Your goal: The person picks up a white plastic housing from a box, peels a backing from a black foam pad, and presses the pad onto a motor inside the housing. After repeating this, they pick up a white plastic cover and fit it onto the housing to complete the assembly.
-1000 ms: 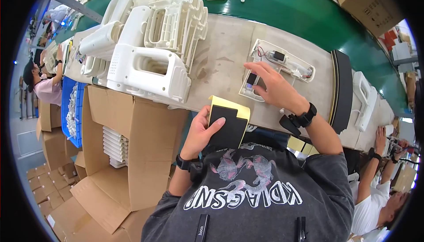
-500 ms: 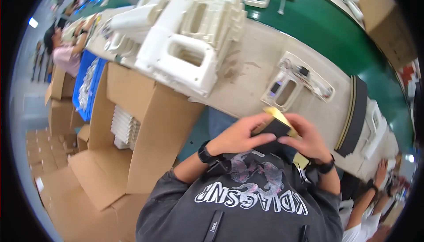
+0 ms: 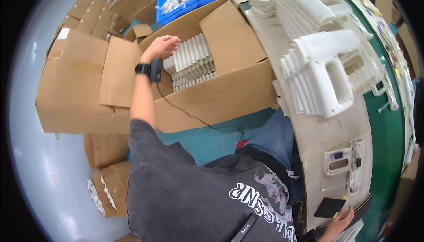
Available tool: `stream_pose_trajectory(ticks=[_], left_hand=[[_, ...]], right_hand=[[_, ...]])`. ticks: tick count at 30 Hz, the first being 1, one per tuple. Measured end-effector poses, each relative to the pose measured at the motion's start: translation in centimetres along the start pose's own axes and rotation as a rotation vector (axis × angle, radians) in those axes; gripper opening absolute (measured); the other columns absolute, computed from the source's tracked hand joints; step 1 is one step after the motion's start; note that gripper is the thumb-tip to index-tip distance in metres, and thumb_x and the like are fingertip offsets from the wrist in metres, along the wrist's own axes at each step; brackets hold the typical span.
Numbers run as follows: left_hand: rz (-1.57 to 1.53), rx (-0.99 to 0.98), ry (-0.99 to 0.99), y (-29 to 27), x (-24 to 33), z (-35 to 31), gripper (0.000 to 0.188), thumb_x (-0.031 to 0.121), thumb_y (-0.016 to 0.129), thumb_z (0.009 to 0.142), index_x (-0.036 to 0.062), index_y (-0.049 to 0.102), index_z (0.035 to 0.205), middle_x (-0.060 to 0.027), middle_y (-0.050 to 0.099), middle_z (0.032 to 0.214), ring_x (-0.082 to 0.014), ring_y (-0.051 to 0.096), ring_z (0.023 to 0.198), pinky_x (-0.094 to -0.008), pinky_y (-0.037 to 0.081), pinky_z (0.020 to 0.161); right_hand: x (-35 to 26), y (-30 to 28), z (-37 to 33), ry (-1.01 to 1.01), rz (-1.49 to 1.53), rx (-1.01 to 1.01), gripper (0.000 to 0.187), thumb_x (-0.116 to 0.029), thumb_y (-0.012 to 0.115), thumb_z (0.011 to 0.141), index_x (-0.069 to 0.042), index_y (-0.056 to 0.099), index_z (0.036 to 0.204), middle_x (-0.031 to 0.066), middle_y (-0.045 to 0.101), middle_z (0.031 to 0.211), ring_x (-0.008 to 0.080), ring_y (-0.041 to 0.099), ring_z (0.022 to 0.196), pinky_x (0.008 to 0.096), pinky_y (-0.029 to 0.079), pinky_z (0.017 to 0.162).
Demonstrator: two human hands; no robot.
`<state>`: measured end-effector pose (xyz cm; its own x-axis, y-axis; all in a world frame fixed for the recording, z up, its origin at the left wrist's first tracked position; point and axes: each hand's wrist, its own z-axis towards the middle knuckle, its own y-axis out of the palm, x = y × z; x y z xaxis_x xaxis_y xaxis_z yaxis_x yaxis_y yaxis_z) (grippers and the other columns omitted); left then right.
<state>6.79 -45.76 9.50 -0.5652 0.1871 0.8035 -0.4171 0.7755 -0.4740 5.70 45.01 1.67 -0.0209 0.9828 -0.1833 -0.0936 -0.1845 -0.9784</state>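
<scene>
My left hand (image 3: 163, 47) reaches over an open cardboard box (image 3: 216, 103), with its fingers loosely bent and nothing visible in them. Rows of ribbed white plastic parts (image 3: 190, 59) stand in the box beside the fingertips. Down at the lower right, my right hand (image 3: 342, 221) rests on the workbench with its fingers apart. Just by those fingers lies a flat black pad (image 3: 329, 207) with yellow at its edge. Farther up the bench is a white handle-shaped housing (image 3: 340, 166) with small electronic parts and wires.
Stacked white plastic housings (image 3: 320, 70) crowd the upper bench. A blue bin (image 3: 165, 18) of small pale parts stands beyond the box. Closed cartons (image 3: 75, 83) fill the left. A cable (image 3: 185, 112) hangs from my left wrist across the box's near wall.
My hands have parted from the black and yellow pad they held together. The left swung out over the box; the right lowered to the bench, where the pad lies. The view turned left.
</scene>
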Motion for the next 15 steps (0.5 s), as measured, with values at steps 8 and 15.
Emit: stream_pose_trajectory(ticks=[8, 15], left_hand=[[0.044, 0.170, -0.449, -6.4, -23.7, 9.9, 0.047, 0.049, 0.084, 0.075, 0.0083, 0.061, 0.069, -0.0034, 0.060, 0.063, -0.0148, 0.055, 0.049, -0.0324, 0.042, 0.045], [-0.012, 0.140, -0.509, -3.6, -34.4, 17.0, 0.063, 0.062, 0.079, 0.073, 0.0000, 0.068, 0.078, -0.0095, 0.066, 0.070, -0.0218, 0.063, 0.058, -0.0379, 0.046, 0.052]], right_hand=[[-17.0, -5.7, 3.7, 0.073, 0.327, -0.315, 0.026, -0.013, 0.060, 0.100, 0.003, 0.065, 0.121, 0.0140, 0.070, 0.113, 0.0209, 0.066, 0.098, 0.0326, 0.051, 0.089], [-22.6, -6.1, 4.1, 0.073, 0.448, -0.485, 0.027, -0.010, 0.059, 0.100, 0.004, 0.063, 0.123, 0.0123, 0.071, 0.113, 0.0171, 0.064, 0.100, 0.0301, 0.050, 0.090]])
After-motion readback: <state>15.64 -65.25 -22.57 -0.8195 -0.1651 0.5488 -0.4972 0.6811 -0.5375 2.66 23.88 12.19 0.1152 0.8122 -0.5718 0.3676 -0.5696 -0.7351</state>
